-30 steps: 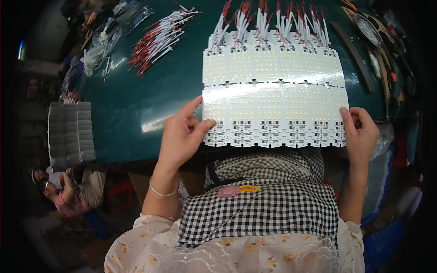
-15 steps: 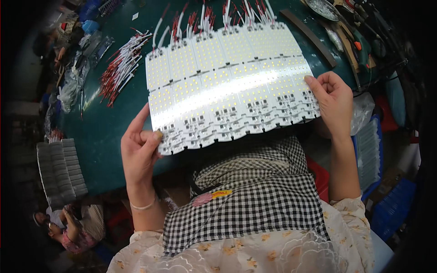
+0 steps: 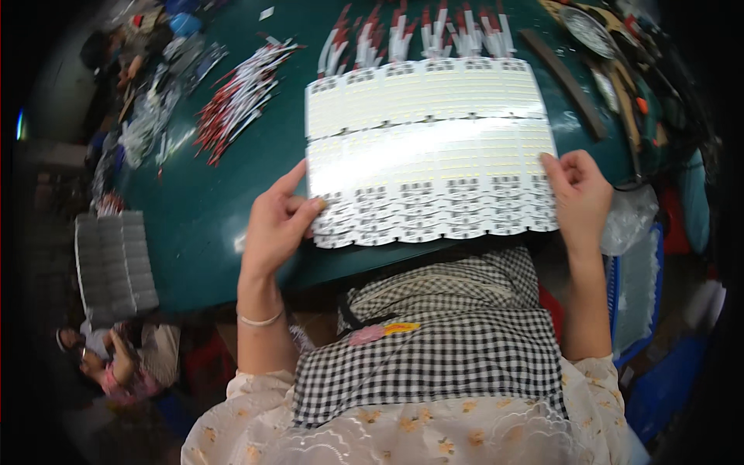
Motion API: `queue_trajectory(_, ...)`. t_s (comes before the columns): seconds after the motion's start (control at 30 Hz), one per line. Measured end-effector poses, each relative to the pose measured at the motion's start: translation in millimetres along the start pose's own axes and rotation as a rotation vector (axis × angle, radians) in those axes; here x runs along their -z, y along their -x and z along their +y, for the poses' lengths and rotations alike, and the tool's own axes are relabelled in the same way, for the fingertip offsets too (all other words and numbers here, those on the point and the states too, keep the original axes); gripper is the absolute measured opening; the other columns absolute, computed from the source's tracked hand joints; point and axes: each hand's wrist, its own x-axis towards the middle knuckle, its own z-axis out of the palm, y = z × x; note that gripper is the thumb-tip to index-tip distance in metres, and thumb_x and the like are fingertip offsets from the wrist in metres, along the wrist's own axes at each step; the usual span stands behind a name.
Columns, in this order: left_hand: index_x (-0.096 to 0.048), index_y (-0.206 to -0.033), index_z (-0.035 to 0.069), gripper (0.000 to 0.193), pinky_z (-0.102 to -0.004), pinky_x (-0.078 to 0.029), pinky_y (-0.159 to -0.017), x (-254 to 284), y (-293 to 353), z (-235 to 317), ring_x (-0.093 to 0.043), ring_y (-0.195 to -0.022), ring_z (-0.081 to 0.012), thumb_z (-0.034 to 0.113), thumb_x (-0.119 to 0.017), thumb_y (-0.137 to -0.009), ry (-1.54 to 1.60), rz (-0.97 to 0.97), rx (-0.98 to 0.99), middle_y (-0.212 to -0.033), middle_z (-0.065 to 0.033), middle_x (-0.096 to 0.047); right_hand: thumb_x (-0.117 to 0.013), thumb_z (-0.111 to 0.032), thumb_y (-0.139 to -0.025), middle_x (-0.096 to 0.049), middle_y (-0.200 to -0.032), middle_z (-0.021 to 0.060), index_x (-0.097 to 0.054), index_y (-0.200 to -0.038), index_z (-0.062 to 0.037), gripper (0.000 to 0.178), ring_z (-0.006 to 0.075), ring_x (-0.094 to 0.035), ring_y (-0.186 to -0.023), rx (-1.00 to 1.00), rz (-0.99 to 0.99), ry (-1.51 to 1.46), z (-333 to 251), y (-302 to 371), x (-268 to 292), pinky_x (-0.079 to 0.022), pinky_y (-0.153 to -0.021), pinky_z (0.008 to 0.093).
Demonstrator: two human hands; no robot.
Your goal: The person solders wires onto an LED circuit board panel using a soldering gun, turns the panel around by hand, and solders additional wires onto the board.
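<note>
Between my two hands is a white LED circuit board panel (image 3: 434, 147), in joined sections with rows of small yellowish LEDs and a wavy near edge. My left hand (image 3: 277, 221) grips its near left corner, thumb on top. At the right edge, my right hand (image 3: 580, 190) pinches the panel between thumb and curled fingers. Red and white wires (image 3: 399, 39) fan out beyond the panel's far edge. The panel looks tilted toward me, over the near part of the green table (image 3: 194, 256). Its underside is hidden.
A loose pile of red and white wires (image 3: 242, 97) lies to the left. Farther left are clear plastic bags (image 3: 147, 116) and a grey stack of blocks (image 3: 116, 263). A dark strip (image 3: 562, 84) and a metal dish (image 3: 587, 31) lie right. Blue crates (image 3: 635, 294) stand beside me; a person (image 3: 128, 360) sits lower left.
The panel has turned slightly and lies more level across the view, with both hands still on it. The whole scene has shifted to the right in view, and the panel is now blurred.
</note>
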Motion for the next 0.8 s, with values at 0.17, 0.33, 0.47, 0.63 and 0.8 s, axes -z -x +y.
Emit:
queue_trajectory(0.17, -0.049, -0.137, -0.002, 0.055, -0.0256, -0.041, -0.048, -11.1, 9.1, 10.6, -0.049, -0.047, -0.0066, 0.005, -0.068, -0.085, -0.175, 0.067, -0.033, -0.055, -0.0059, -0.059, -0.073, -0.022, -0.087, -0.048, -0.054, -0.0026, -0.057, -0.073, 0.0002, 0.030, 0.0021, -0.038, -0.053, 0.006, -0.030, 0.077, 0.6, 2.9, 10.8, -0.032, -0.047, 0.0221)
queue_trajectory(0.33, -0.056, -0.129, -0.002, 0.049, -0.0295, -0.040, -0.047, -16.1, 18.2, 10.3, -0.050, -0.044, -0.0125, 0.013, -0.070, -0.085, -0.437, 0.182, -0.081, -0.054, -0.0134, -0.056, -0.071, -0.026, -0.089, -0.048, -0.053, -0.0011, -0.056, -0.074, 0.0005, 0.034, 0.0036, -0.038, -0.052, 0.025, -0.056, 0.128, -8.3, 5.2, 11.6, -0.032, -0.047, 0.0239)
queue_trajectory(0.47, -0.047, -0.137, -0.003, 0.056, -0.0248, -0.039, -0.046, -15.8, 20.6, 5.9, -0.051, -0.047, -0.0077, 0.012, -0.068, -0.088, -0.027, 0.147, 0.086, -0.059, -0.0054, -0.062, -0.067, -0.029, -0.091, -0.050, -0.052, 0.0028, -0.057, -0.074, 0.0015, 0.036, 0.0066, -0.039, -0.050, 0.041, -0.032, 0.271, -13.8, 6.1, 14.4, -0.034, -0.047, 0.0275)
queue_trajectory(0.63, -0.039, -0.140, -0.010, 0.063, -0.0169, -0.035, -0.042, -3.7, 24.3, 20.2, -0.051, -0.049, -0.0028, 0.003, -0.068, -0.086, 0.581, -0.058, 0.145, -0.073, -0.0055, -0.068, -0.070, -0.020, -0.089, -0.053, -0.054, -0.0019, -0.058, -0.071, 0.0032, 0.032, 0.0015, -0.041, -0.052, -0.040, -0.097, -0.116, -1.1, -8.4, 17.3, -0.031, -0.046, 0.0232)
queue_trajectory(0.8, -0.039, -0.141, -0.009, 0.067, -0.0164, -0.035, -0.045, -0.3, 4.6, 16.7, -0.051, -0.051, -0.0023, 0.009, -0.072, -0.086, 0.427, -0.019, -0.130, -0.072, -0.0022, -0.066, -0.071, -0.016, -0.089, -0.052, -0.057, -0.0045, -0.058, -0.074, 0.0024, 0.027, -0.0011, -0.041, -0.053, 0.010, -0.008, -0.375, 4.5, -22.7, 2.2, -0.030, -0.045, 0.0195)
